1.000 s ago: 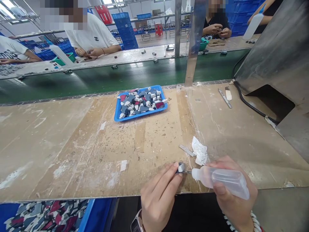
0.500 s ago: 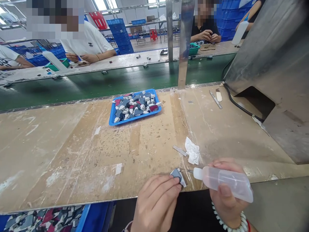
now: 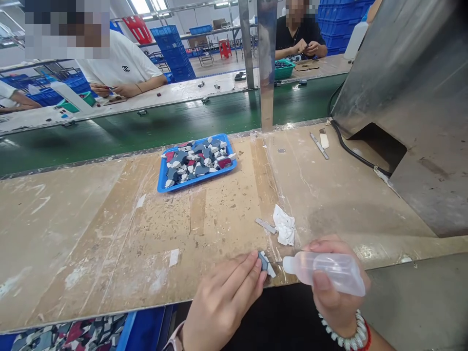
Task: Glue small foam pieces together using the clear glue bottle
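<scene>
hands meet at the near edge of the counter (image 3: 109, 229): the left hand (image 3: 223, 302) pinches a small grey-and-white piece (image 3: 263, 263) between its fingertips, closed on its lower half, while the right hand (image 3: 331, 287) is wrapped around a translucent squeeze bottle (image 3: 325, 268) lying almost level, thumb on top. the bottle's thin nozzle points left and ends at, or just short of, the piece; contact cannot be told. judged by its look, the piece is light, stiff and small enough to slip or flip, so it is best held by its edges, clear of the face turned toward the nozzle. the bottle appears soft-walled and light; a grip at mid-body lets the thumb meter pressure. just beyond the hands lie a crumpled white wipe (image 3: 284, 229) and a flat metal strip (image 3: 265, 225). farther ahead and to the left sits a blue tray (image 3: 161, 183) heaped with similar pieces.
</scene>
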The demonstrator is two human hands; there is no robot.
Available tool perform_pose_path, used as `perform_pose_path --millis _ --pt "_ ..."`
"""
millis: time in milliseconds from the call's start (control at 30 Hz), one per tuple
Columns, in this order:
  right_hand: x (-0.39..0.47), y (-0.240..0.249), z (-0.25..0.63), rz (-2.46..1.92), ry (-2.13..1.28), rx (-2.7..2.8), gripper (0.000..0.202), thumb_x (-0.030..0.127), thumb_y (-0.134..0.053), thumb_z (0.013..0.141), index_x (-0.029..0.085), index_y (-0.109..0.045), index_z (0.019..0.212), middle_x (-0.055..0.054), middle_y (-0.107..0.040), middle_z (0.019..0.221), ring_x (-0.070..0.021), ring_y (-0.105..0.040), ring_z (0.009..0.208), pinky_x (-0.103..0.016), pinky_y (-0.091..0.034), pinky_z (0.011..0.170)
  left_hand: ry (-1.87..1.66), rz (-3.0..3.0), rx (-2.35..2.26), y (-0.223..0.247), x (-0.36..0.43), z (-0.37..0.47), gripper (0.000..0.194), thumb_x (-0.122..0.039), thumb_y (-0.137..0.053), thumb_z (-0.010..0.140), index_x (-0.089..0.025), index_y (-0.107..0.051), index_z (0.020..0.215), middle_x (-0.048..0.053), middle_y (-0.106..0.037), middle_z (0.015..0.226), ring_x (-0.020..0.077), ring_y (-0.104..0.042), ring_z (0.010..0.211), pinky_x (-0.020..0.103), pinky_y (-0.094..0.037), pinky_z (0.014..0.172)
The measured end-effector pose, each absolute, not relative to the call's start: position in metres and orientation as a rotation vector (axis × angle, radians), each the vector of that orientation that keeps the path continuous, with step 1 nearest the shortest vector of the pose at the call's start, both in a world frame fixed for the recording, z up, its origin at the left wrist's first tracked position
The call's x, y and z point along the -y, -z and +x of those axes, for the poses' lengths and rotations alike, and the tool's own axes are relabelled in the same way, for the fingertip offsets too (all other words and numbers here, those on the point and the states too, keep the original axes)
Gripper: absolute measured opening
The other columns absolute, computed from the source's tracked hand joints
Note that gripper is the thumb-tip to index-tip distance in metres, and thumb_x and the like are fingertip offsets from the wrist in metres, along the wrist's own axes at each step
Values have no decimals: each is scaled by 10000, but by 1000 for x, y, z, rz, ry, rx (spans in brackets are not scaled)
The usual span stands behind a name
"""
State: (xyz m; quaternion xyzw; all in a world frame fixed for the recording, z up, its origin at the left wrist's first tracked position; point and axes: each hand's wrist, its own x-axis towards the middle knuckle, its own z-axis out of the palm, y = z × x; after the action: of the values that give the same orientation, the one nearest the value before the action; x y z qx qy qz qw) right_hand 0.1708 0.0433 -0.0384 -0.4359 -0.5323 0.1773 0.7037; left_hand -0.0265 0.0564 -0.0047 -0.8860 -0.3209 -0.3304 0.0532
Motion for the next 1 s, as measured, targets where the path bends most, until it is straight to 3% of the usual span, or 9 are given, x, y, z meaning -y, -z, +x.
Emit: perform_pose_path --millis 300,1000 --pt "-44 33 169 -977 -407 1232 169 330 -708 906 211 -631 998 -53 -619 819 -213 -601 742 -334 -512 584 1187 -2759 1079 12 -58 -32 74 -36 -651 965 -99 -690 960 85 -774 969 169 -753 947 272 -622 907" --pt "-56 16 171 -978 -525 1345 200 238 -763 813 212 -620 950 -11 -622 768 -155 -578 659 -281 -492 568 1413 -2654 1441 16 -50 -20 184 4 -640 931 -167 -701 905 43 -757 930 161 -733 871 265 -596 778"
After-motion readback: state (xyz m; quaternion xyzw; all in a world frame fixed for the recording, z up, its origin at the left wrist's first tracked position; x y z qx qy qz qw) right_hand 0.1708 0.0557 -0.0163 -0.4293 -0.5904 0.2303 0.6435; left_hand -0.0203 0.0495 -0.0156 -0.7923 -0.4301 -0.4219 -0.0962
